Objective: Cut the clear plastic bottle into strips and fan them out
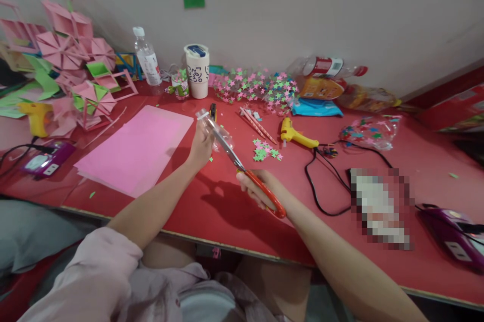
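My right hand (258, 181) is closed round the orange-red handles of a pair of scissors (231, 152). Their metal blades point up and left, reaching my left hand (203, 141). In that hand's closed fingers is a clear plastic piece (202, 114), its exact shape hard to make out. Another crumpled bit of clear plastic (224, 139) shows just behind the blades. Beyond the hands lies a dark-and-yellow utility knife (213, 111). A stack of pink paper sheets (138, 148) is left of my left hand, and a small pile of green and pink paper stars (265, 150) lies beyond my right hand.
A yellow glue gun (297, 134) and its black cord (310, 181) lie on the right. A water bottle (148, 60) and a cup (197, 72) stand at the back. Pink paper models (66, 50) fill the left; a bag of stars (242, 85) rests against the wall.
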`<control>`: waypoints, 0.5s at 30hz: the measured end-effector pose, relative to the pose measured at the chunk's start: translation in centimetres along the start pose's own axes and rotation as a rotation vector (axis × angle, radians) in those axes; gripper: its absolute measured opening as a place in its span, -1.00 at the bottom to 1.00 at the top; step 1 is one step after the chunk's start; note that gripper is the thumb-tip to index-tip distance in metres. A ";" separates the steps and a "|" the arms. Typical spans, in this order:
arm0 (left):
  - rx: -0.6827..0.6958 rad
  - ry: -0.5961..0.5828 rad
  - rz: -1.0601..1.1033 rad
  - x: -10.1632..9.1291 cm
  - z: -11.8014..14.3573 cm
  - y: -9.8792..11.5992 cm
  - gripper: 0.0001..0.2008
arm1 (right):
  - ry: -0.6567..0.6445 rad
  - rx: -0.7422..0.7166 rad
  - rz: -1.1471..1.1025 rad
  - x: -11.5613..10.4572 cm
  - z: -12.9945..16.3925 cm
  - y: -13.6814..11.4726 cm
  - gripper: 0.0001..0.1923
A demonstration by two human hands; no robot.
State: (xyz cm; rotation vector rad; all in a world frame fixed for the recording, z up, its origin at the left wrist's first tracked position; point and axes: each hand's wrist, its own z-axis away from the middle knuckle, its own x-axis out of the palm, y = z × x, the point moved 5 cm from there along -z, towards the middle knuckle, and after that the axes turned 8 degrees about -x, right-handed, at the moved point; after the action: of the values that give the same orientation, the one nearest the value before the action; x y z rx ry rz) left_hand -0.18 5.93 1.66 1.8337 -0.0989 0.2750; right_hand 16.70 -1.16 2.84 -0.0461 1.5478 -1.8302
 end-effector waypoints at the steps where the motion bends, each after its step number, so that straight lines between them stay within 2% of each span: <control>1: -0.011 -0.017 -0.011 0.2 0.1 0.1 -0.68 | -0.008 -0.009 -0.007 0.0 0.0 -0.1 -0.43; 5: -0.019 -0.028 -0.036 0.5 0.1 0.2 -0.74 | -0.015 -0.015 0.013 -0.1 0.1 -0.1 -0.44; 11: -0.060 -0.032 -0.045 0.4 0.1 0.2 -0.79 | 0.049 0.025 0.055 -0.3 -0.1 0.8 -0.44; 15: -0.019 -0.044 -0.034 0.4 0.1 0.5 -0.75 | 0.036 0.023 0.042 -0.3 -0.2 0.6 -0.43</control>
State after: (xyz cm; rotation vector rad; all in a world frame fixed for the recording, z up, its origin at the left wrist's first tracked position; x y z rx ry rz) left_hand 0.15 5.74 2.21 1.8213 -0.1003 0.2090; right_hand 17.14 -0.84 2.45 0.0302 1.5411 -1.8241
